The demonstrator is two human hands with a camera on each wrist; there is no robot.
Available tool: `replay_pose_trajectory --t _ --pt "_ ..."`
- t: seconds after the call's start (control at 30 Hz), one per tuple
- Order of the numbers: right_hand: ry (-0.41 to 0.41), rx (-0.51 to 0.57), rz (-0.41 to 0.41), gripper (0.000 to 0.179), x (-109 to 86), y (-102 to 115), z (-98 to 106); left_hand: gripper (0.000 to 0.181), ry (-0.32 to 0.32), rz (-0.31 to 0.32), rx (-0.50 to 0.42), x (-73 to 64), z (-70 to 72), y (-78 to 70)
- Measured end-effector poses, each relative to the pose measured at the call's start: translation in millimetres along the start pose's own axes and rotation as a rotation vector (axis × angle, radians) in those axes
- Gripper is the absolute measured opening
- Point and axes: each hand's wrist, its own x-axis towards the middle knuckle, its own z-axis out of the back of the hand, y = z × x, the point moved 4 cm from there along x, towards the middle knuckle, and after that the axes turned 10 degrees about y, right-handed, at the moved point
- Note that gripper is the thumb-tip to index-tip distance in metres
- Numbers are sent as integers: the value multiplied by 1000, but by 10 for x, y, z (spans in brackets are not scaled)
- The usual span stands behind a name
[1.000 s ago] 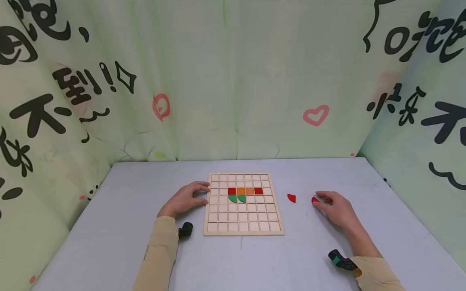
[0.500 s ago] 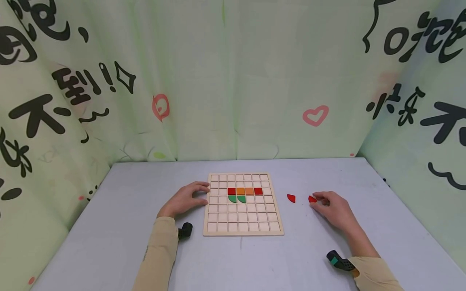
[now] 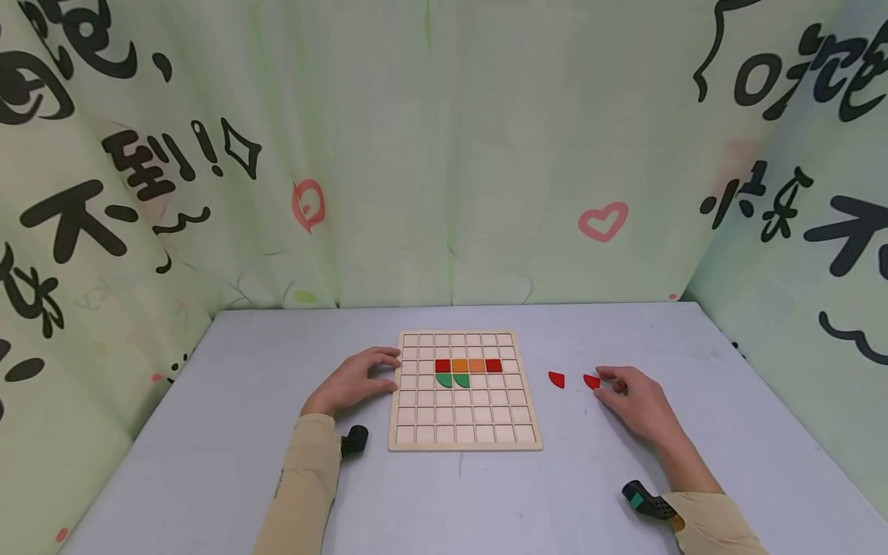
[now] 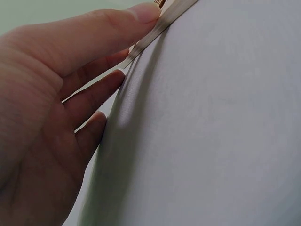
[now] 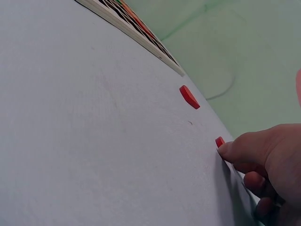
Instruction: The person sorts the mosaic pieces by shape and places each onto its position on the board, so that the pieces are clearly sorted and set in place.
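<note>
A square wooden grid board (image 3: 465,435) lies on the table in the head view. Red and orange square tiles form a row on it, with two green quarter-round pieces (image 3: 461,380) just below. At the board's left edge rests my left hand (image 3: 352,379), fingers extended; the left wrist view shows the thumb (image 4: 143,13) touching the rim. Over to the right, my right hand (image 3: 637,397) pinches a red quarter-round piece (image 3: 591,381) at the table surface, partly covered by the fingertips. A second red quarter-round piece (image 3: 556,379) lies between that hand and the board.
The table (image 3: 458,501) has a pale cloth cover. Behind it and at both sides hangs a light green curtain (image 3: 451,154) with black lettering and red hearts. Each wrist carries a small black camera, such as the right one (image 3: 648,499).
The right hand has shifted slightly left, and the red piece at its fingertips has moved left towards the other red piece. The left hand and the board stay put.
</note>
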Motion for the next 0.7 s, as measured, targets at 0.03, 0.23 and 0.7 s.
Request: replay_pose_trajectory --t 0.03,0.23,0.7 --pt "0 0 2 40 -1 0 -2 39 0 -2 1 0 1 0" --pt "-15 -9 6 40 15 -16 -9 39 0 -7 19 2 1 -2" --pt "12 -16 -3 39 15 -26 -23 40 5 -12 17 10 4 15"
